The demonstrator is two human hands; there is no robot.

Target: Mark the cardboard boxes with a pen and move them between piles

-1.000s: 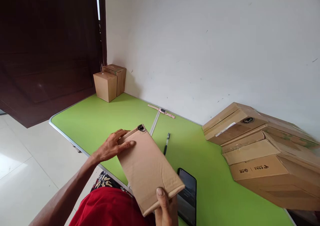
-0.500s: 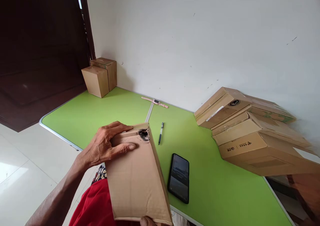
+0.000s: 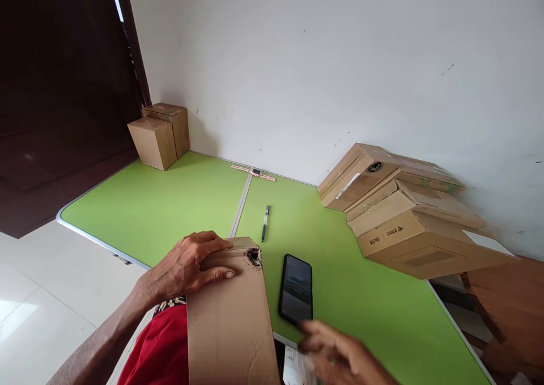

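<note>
My left hand point(image 3: 193, 266) is closed around the far left edge of a cardboard box point(image 3: 232, 322), thumb on its near face and fingers over its top. A dark, ragged hole with ink-like scribbles marks that box's far right corner. My right hand point(image 3: 335, 354), smeared by motion, is off the box near the table's front edge. It is closest to the lower end of a black phone point(image 3: 296, 290), whose screen is lit; whether they touch I cannot tell. A pen point(image 3: 266, 224) lies beyond the phone on the green table point(image 3: 340, 249).
Two cardboard boxes point(image 3: 155, 141) stand at the far left corner by a dark door point(image 3: 59, 90). Several boxes point(image 3: 395, 218) lean together at the right. A pink-strapped watch point(image 3: 256, 172) lies along the white wall. Red cloth point(image 3: 164, 351) shows beside the held box.
My right hand has let go of the box's near edge and moved right, toward the phone. The held box sits a little lower in view, with my left hand still on it.
</note>
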